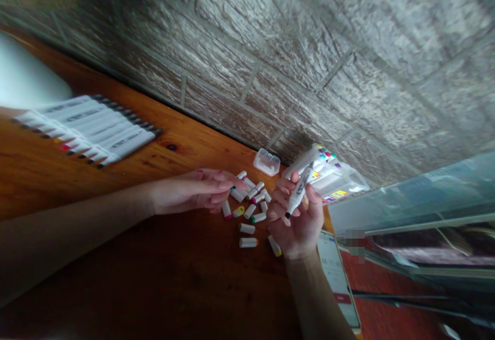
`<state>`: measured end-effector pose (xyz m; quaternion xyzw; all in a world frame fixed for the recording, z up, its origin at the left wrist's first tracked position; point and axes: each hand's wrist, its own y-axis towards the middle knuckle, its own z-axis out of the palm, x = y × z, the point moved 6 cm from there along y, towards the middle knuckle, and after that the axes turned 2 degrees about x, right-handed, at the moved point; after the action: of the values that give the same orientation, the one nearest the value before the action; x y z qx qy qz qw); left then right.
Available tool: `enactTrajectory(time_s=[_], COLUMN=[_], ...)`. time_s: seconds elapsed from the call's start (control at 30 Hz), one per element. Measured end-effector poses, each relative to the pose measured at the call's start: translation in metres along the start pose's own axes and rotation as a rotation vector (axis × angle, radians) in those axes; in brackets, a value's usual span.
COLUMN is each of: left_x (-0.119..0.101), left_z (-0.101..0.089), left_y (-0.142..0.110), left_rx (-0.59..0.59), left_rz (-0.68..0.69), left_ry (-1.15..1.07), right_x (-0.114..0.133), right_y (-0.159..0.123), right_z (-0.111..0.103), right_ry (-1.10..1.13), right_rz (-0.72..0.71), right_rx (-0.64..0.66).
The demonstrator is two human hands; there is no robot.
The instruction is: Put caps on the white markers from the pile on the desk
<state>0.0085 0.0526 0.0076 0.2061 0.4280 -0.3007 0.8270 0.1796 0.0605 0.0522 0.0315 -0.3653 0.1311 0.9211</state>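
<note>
My right hand (pixel 297 226) is closed around an uncapped white marker (pixel 299 191), which is tilted, with a black tip at its lower end and a grey tip at its upper end. My left hand (pixel 201 190) reaches in from the left, its index finger stretched out over a loose heap of white marker caps (pixel 247 228). Its other fingers are partly bent, and nothing shows in them. The caps have coloured ends, among them yellow, green, orange and pink. To the left, several uncapped white markers (pixel 96 129) lie side by side in a row.
A small clear plastic piece (pixel 266 162) sits near the brick wall (pixel 247 82). Behind my right hand stands a clear marker case (pixel 348 177) with coloured markers inside. A phone (pixel 336 278) lies by my right wrist. At the far left is a pale rounded object (pixel 27 77).
</note>
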Motion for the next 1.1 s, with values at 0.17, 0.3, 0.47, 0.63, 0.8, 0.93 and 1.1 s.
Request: enactTrajectory(time_s=[0.17,0.3,0.47,0.63,0.8,0.93,1.1], left_x=[0.002,0.002,-0.001,0.001,0.005,0.004,-0.018], left_z=[-0.002,-0.001,0.0,0.0,0.004,0.0,0.007], left_y=[0.001,0.001,0.001,0.005,0.01,0.007,0.017], left_rx=[0.03,0.038,0.018,-0.042,-0.084,-0.176,-0.239], left_rz=[0.009,0.016,0.038,0.053,0.069,0.086,0.145], left_ry=[0.019,0.018,-0.002,-0.067,-0.161,-0.181,-0.113], right_x=[0.004,0.014,0.026,0.025,0.015,0.017,0.02], right_y=[0.002,0.004,0.009,0.012,0.015,0.013,0.011], right_z=[0.0,-0.002,-0.009,-0.011,-0.014,-0.014,-0.016], right_ry=[0.093,-0.012,-0.147,-0.188,-0.214,-0.349,-0.528], right_rz=[-0.014,-0.062,-0.08,-0.064,-0.016,-0.008,-0.013], right_rx=[0.104,0.151,0.081,0.088,0.058,0.121,0.227])
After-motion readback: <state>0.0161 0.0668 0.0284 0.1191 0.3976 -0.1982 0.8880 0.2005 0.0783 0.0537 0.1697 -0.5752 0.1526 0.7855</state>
